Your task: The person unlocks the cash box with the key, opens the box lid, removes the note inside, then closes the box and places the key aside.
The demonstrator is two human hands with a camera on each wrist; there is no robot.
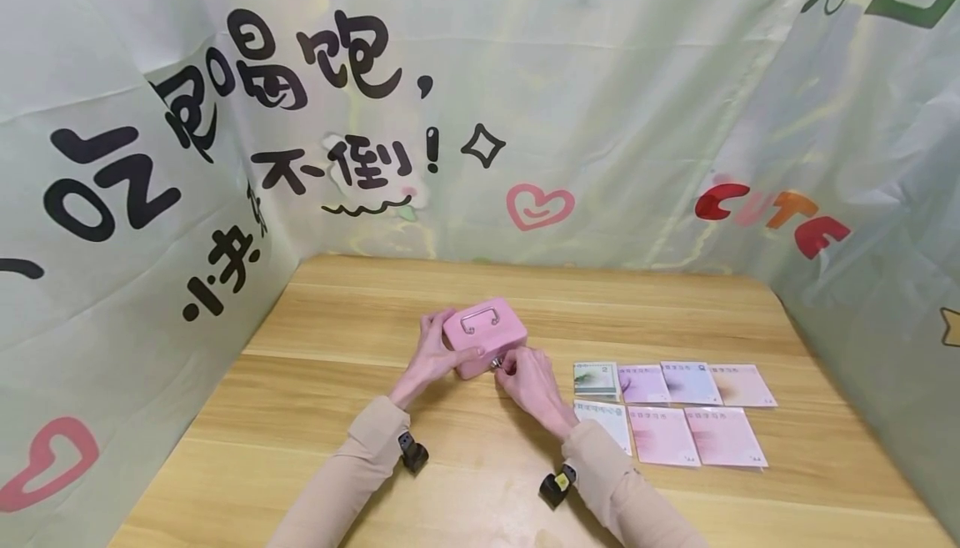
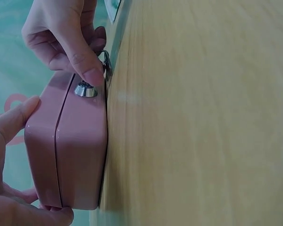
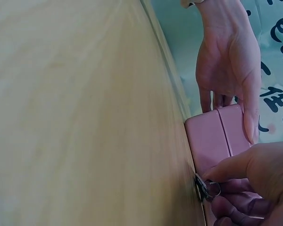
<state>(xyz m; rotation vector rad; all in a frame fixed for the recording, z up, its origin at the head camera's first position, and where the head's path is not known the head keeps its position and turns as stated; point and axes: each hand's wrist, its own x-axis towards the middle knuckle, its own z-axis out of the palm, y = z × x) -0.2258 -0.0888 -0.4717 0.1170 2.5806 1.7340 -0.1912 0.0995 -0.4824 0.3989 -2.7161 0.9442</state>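
A small pink cash box (image 1: 504, 329) with a wire handle (image 1: 480, 320) on its lid sits on the wooden table, its lid down. My left hand (image 1: 435, 354) holds it from the left side, thumb on the lid's front edge and fingers around the side. At the front, my right hand (image 1: 532, 379) pinches a key at the silver lock (image 2: 86, 91); the fingertips cover most of the key. A metal ring (image 3: 214, 189) with another key hangs beside those fingers in the right wrist view.
To the right, several notes lie in two rows, among them a green note (image 1: 595, 380), a purple note (image 1: 643, 384) and a pink note (image 1: 662, 435). A printed cloth (image 1: 465, 98) surrounds the table (image 1: 360, 306) at the back and sides.
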